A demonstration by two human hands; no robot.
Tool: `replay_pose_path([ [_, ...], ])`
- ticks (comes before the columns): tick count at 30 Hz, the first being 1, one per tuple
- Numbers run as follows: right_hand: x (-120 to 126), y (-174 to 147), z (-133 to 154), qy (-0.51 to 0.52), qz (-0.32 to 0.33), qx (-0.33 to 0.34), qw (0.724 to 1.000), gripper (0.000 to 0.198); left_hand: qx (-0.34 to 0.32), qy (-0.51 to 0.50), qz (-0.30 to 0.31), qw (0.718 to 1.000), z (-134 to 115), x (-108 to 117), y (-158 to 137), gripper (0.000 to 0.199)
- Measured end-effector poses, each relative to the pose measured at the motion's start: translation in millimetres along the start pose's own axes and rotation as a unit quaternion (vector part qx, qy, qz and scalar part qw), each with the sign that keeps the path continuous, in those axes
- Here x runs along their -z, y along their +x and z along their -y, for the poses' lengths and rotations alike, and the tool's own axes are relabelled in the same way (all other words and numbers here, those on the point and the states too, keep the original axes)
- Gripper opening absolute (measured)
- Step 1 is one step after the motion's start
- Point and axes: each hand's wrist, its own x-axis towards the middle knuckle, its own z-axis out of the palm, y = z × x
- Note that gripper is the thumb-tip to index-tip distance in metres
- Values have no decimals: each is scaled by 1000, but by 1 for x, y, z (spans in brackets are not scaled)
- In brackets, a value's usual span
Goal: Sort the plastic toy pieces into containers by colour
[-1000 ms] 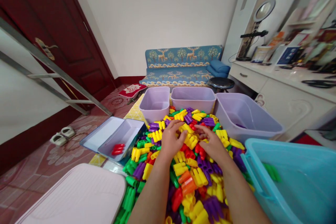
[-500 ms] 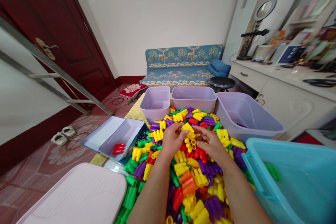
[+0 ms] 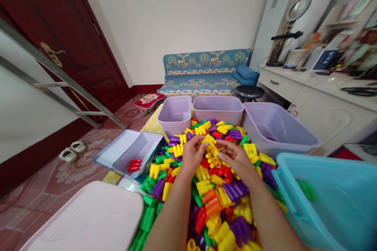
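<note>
My left hand [image 3: 193, 155] is closed, thumb against fingers, on a yellow bullet-shaped plastic building block [image 3: 209, 139] above the middle of a heap of blocks. Opposite it, my right hand [image 3: 235, 159] grips the near end of the yellow pieces [image 3: 215, 161] between thumb and fingers. The yellow pieces touch one another between both hands; whether they are joined, I cannot tell. Beneath lie loose blocks in yellow, green, purple, red and orange, such as an orange block [image 3: 211, 203] and a purple block [image 3: 235, 190].
Several lilac bins [image 3: 218, 110] line the far side of the heap. A turquoise tub [image 3: 332, 196] at right holds green blocks. At left, a lidded box [image 3: 138, 151] contains red blocks, with a pale pink lid [image 3: 88, 219] nearer me. A ladder [image 3: 59, 74] leans by the door.
My hands stay over the same spot, with the yellow pieces turned slightly between them. The right fingers have shifted a little on the pieces. The bins and heap look unchanged.
</note>
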Motion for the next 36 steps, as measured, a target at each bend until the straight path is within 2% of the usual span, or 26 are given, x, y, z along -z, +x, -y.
replay_pose_path([
  [8, -3, 0, 3, -6, -5, 10, 1000, 45, -28, 14, 0, 1000, -6, 3, 0, 26],
  [12, -5, 0, 3, -44, -8, 19, 999, 44, -28, 21, 38, 999, -6, 4, -1, 27],
  [19, -6, 2, 2, -87, -18, 19, 996, 27, -28, 22, 57, 998, -6, 3, -2, 28],
  [24, -7, 2, 2, -100, -48, 31, 993, 25, -67, 76, 74, 992, -11, 5, -1, 30],
  [30, -7, 1, 1, -116, -33, 3, 993, 27, -92, 194, 119, 969, -18, 6, -2, 29],
  [36, -8, 1, 1, -152, -32, 19, 988, 33, -89, 193, 112, 971, -18, 6, -2, 22],
])
